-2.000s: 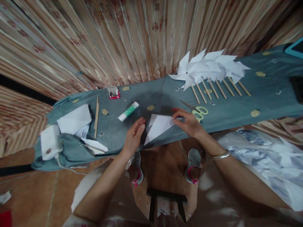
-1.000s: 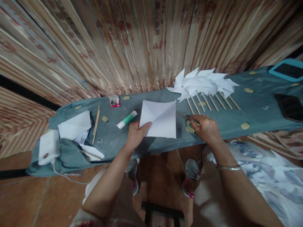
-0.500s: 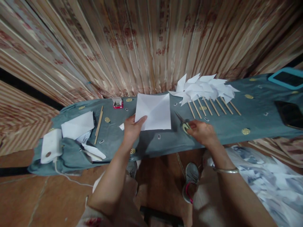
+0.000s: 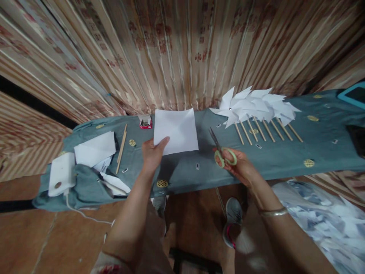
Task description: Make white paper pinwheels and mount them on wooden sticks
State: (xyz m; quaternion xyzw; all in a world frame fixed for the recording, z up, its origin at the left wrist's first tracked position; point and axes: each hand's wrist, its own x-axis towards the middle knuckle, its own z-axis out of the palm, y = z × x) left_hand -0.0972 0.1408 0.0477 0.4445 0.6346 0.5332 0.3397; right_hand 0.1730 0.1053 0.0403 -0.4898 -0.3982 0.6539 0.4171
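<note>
A square white paper sheet (image 4: pixel 178 131) is pinched at its lower left by my left hand (image 4: pixel 154 152), thumb on top and the other fingers mostly beneath. My right hand (image 4: pixel 238 165) holds scissors with pale green handles (image 4: pixel 229 156), palm turned upward; the blades point up and to the left, a short way right of the paper. White paper pinwheels (image 4: pixel 256 106) on wooden sticks lie in an overlapping row beyond the scissors.
Left on the cloth-covered table (image 4: pixel 182 175) are a small red box (image 4: pixel 146 122), wooden sticks (image 4: pixel 121 148), a paper stack (image 4: pixel 95 150) and a white device (image 4: pixel 61 175) with a cord. A black phone (image 4: pixel 356 139) lies far right. Below right sits a plastic bag (image 4: pixel 319 217).
The paper and my left hand have shifted left. My right hand has turned palm up, bringing the scissors' handles into fuller view. The camera view has shifted slightly.
</note>
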